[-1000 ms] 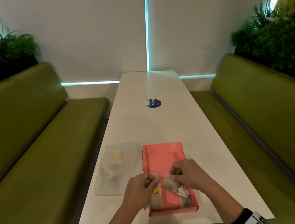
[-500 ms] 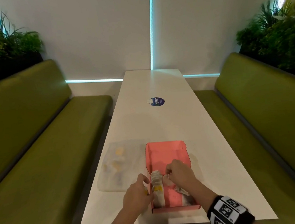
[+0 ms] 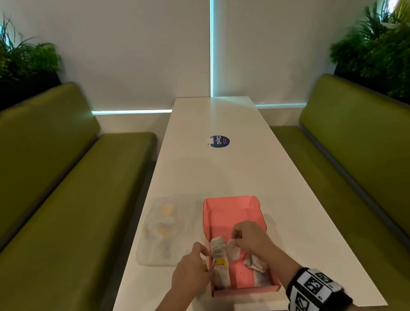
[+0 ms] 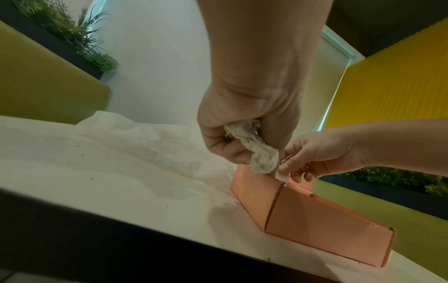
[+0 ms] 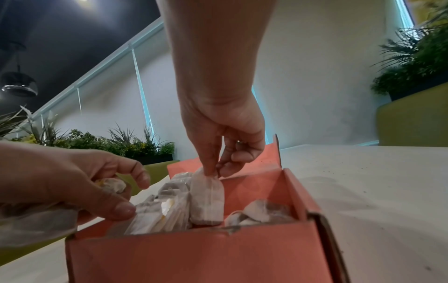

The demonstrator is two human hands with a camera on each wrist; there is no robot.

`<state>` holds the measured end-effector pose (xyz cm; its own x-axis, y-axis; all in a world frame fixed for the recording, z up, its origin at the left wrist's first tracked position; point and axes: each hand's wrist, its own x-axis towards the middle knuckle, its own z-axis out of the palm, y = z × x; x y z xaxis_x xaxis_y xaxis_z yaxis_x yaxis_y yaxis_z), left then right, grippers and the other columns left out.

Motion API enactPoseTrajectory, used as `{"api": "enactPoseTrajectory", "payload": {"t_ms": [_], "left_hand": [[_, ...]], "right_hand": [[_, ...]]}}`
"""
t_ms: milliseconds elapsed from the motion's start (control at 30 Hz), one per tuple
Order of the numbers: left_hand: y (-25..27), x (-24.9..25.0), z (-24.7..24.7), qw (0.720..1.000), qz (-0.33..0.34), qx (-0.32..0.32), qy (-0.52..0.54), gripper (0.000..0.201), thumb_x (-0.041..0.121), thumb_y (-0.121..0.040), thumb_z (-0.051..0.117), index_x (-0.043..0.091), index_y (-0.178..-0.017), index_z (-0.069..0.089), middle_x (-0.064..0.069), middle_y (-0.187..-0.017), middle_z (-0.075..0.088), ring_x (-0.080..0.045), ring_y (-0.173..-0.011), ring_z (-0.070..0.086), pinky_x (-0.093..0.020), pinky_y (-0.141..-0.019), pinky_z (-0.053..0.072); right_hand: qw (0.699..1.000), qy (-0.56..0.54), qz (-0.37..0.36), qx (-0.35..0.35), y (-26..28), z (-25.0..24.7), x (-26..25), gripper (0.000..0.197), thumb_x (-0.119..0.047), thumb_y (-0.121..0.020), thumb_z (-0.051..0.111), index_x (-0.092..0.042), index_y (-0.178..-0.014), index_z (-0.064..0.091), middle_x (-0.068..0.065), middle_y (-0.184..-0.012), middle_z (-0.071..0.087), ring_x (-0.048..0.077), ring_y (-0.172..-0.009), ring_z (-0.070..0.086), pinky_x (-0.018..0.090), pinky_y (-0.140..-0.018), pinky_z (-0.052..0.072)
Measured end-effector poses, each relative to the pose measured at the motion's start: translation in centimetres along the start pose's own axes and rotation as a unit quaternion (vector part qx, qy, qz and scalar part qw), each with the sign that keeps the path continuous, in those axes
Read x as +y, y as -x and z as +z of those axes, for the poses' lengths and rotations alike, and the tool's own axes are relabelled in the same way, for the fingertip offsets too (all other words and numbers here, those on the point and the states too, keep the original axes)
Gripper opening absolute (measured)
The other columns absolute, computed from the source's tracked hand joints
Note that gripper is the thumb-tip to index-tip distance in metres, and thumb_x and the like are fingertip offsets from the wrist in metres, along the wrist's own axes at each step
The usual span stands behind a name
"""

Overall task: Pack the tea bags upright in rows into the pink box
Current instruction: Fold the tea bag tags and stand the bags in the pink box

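The pink box [image 3: 233,208] lies open on the white table near its front edge. A row of upright tea bags [image 3: 218,253] fills the box's near left side. My right hand [image 3: 236,239] pinches one tea bag [image 5: 207,195] by its top and holds it upright inside the box, right beside the row [image 5: 167,201]. My left hand [image 3: 205,259] is at the box's left wall, gripping crumpled tea bags [image 4: 257,149] in its palm, with its thumb against the row. A few loose tea bags [image 3: 255,266] lie flat in the near right corner.
A clear plastic bag [image 3: 166,230] holding more tea bags lies on the table just left of the box. A round blue sticker [image 3: 219,141] sits mid-table. Green benches [image 3: 53,193] flank the table [image 3: 225,173] on both sides.
My right hand has lowered its tea bag into the box beside the row. My left hand has slid left to the box's wall. The head view has shifted slightly.
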<state>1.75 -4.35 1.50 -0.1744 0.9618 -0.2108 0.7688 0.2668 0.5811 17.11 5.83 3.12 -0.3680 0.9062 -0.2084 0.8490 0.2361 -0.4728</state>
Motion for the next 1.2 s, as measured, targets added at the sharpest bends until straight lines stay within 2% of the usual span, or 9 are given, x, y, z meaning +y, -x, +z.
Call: {"api": "enactPoseTrajectory", "payload": {"t_ms": [167,300,400,567,733,900,967,1033,1200], "left_hand": [[0.1,0.0,-0.1,1.0,-0.001,-0.002,-0.006,0.036,0.035,-0.084,0.066,0.03,-0.1,0.035,0.007,-0.088,0.056,-0.01,-0.075,0.055,-0.014,-0.057,0.04],[0.1,0.1,0.0,1.0,-0.016,-0.003,-0.006,0.037,0.037,-0.083,0.067,0.029,-0.105,0.038,0.004,-0.101,0.061,-0.01,-0.079,0.057,-0.017,-0.066,0.045],[0.1,0.1,-0.1,1.0,-0.013,-0.005,-0.004,0.039,0.038,-0.082,0.068,0.029,-0.104,0.038,0.005,-0.097,0.06,-0.01,-0.078,0.056,-0.014,-0.058,0.039],[0.2,0.0,-0.2,1.0,-0.003,-0.008,0.0,0.04,0.036,-0.081,0.069,0.03,-0.099,0.034,0.006,-0.089,0.056,-0.011,-0.074,0.054,-0.013,-0.052,0.033],[0.1,0.0,-0.1,1.0,-0.006,-0.01,0.002,0.04,0.038,-0.081,0.069,0.03,-0.1,0.034,0.007,-0.09,0.057,-0.01,-0.075,0.057,-0.012,-0.056,0.039],[0.0,-0.2,0.1,1.0,-0.011,-0.009,0.002,0.041,0.039,-0.08,0.069,0.032,-0.101,0.035,0.009,-0.091,0.057,-0.01,-0.079,0.06,-0.021,-0.071,0.051],[0.1,-0.3,0.1,1.0,-0.004,-0.008,0.004,0.04,0.039,-0.08,0.069,0.032,-0.1,0.035,0.009,-0.091,0.057,-0.01,-0.079,0.059,-0.02,-0.07,0.049],[0.1,-0.4,0.0,1.0,0.011,-0.001,0.011,0.038,0.039,-0.081,0.069,0.033,-0.099,0.036,0.009,-0.087,0.057,-0.01,-0.076,0.058,-0.02,-0.068,0.047],[-0.2,0.2,-0.5,0.996,0.069,0.023,0.052,0.022,0.041,-0.083,0.066,0.034,-0.092,0.047,0.008,-0.064,0.056,-0.007,-0.06,0.053,-0.021,-0.06,0.044]], "right_hand": [[1.0,-0.024,0.013,0.006,0.2,-0.1,-0.3,0.016,-0.006,-0.084,0.06,-0.014,-0.097,0.062,-0.005,-0.081,0.055,0.012,-0.079,0.052,0.024,-0.07,0.045],[0.998,-0.034,0.021,0.041,0.6,-2.0,0.5,0.027,-0.007,-0.081,0.057,-0.019,-0.104,0.059,-0.004,-0.091,0.051,0.012,-0.08,0.05,0.023,-0.066,0.038],[0.996,0.043,0.006,0.076,1.9,-3.5,1.5,0.013,-0.012,-0.082,0.055,-0.024,-0.087,0.056,-0.006,-0.09,0.046,0.013,-0.085,0.049,0.023,-0.072,0.037],[0.962,0.273,0.01,0.012,4.5,-2.0,2.9,0.028,-0.031,-0.091,0.044,-0.017,-0.106,0.062,0.004,-0.115,0.048,0.024,-0.112,0.044,0.036,-0.089,0.034],[0.96,0.276,0.029,0.034,5.3,0.7,3.9,0.031,-0.031,-0.095,0.036,-0.018,-0.108,0.061,0.003,-0.122,0.045,0.024,-0.118,0.039,0.037,-0.091,0.029],[0.957,0.286,0.014,0.055,5.2,-0.1,3.1,0.021,-0.043,-0.078,0.067,-0.023,-0.084,0.07,0.002,-0.103,0.054,0.023,-0.098,0.054,0.036,-0.074,0.031],[0.951,0.299,0.017,0.071,5.2,-0.7,2.9,0.021,-0.042,-0.081,0.064,-0.023,-0.088,0.071,0.001,-0.104,0.053,0.023,-0.101,0.053,0.038,-0.078,0.036],[0.954,0.284,0.018,0.097,5.4,-1.9,2.6,0.018,-0.038,-0.07,0.077,-0.022,-0.074,0.072,0.0,-0.09,0.058,0.022,-0.085,0.06,0.038,-0.068,0.043],[0.974,0.205,-0.011,0.101,5.2,-4.2,3.2,0.027,-0.029,-0.096,0.041,-0.019,-0.113,0.06,-0.001,-0.115,0.054,0.02,-0.108,0.051,0.031,-0.085,0.038]]}}
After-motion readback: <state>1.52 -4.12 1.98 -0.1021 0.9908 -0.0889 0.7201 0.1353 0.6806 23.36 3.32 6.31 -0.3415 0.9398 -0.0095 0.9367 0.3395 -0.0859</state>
